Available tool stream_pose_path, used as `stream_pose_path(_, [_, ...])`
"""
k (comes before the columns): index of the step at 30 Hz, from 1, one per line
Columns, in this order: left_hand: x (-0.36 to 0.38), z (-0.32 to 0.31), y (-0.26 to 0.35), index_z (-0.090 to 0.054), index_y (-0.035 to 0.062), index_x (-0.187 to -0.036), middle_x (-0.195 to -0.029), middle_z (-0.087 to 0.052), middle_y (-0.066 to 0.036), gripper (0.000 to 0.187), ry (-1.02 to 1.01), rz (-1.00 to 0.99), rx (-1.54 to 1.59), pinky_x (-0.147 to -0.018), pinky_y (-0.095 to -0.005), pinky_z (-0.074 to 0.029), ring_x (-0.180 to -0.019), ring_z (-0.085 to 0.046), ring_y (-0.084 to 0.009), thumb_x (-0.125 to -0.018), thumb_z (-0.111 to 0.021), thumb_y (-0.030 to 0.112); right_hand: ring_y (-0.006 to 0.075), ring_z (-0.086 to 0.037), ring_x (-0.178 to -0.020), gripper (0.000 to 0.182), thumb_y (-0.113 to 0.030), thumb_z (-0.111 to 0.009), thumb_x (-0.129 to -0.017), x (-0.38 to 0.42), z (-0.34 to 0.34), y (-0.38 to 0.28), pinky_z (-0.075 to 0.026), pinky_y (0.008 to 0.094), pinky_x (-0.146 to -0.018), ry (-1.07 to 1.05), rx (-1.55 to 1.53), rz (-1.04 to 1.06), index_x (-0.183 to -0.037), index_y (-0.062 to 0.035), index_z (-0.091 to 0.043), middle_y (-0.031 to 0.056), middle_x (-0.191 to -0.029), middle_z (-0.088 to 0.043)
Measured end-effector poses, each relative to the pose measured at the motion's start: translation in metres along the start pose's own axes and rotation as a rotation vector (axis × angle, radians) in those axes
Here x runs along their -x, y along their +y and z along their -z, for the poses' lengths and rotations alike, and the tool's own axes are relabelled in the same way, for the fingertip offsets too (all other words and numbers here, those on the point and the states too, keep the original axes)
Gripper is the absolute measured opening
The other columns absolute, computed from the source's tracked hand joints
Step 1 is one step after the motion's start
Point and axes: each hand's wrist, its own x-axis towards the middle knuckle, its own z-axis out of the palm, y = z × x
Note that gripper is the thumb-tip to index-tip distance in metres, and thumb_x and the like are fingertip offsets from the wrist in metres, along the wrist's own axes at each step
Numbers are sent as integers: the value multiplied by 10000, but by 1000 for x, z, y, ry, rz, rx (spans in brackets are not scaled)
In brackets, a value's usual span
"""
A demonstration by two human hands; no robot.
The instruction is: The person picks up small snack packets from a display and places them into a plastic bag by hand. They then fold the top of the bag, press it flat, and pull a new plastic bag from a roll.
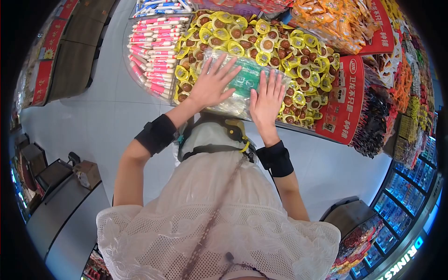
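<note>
A clear plastic package with a green label lies on top of a bin of round brown sweets in yellow wrappers. My left hand rests flat on the package's left part, its fingers spread. On the right part lies my right hand, palm down, with the fingers stretched out and the thumb apart. Neither hand is closed around anything. The green label shows between the two hands. Black bands circle both of my wrists.
Pink and white tubes fill the bin section at the left. A red sign stands at the right, beside dark packets. Orange packets lie farther back. A cardboard box sits at the lower left.
</note>
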Motion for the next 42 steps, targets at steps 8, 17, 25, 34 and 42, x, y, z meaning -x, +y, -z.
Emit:
stream_pose_path(8, [5, 4, -7, -299, 269, -1278, -1365, -185, -60, 525, 18, 34, -38, -991, -483, -124, -1259, -120, -307, -779, -439, 352, 304, -198, -1237, 576, -268, -481, -770, 11, 2, 15, -170, 434, -990, 7, -56, -15, -1274, -72, -284, 148, -1330, -235])
stream_pose_path(17, [10, 14, -2, -247, 193, -1301, -1371, -164, -61, 578, -33, 51, -180, -995, -490, -107, -1267, -116, -265, -786, -427, 386, 309, -172, -1247, 579, -274, -454, -788, 23, 4, 26, -159, 436, -996, -8, -21, 15, -1290, -69, -250, 154, -1340, -210])
stream_pose_path(25, [30, 28, 47, -205, 74, -1300, -1368, -159, -84, 791, -286, -296, 22, -1022, -442, -109, -1272, -120, -220, -666, -586, 355, 316, -166, -1246, 539, -193, -445, -799, 27, 11, 31, -145, 427, -1004, -4, -142, 27, -1280, -43, -253, 171, -1337, -200])
stream_pose_path(34, [37, 11, 57, -226, 60, -1289, -1361, -175, -101, 759, -261, -288, -47, -1006, -485, -111, -1267, -121, -278, -632, -569, 223, 336, -234, -1216, 440, -92, -392, -816, 41, 40, 53, -210, 383, -981, 149, -582, -57, -1234, 5, -298, 190, -1322, -227])
stream_pose_path(42, [45, -6, 57, -304, 64, -1255, -1329, -264, -92, 590, -9, -227, -138, -999, -434, -189, -1237, -231, -240, -694, -487, 60, 298, -258, -1214, 400, -148, -343, -855, 44, 51, 65, -215, 362, -979, 213, -683, -70, -1222, 9, -317, 166, -1313, -266])
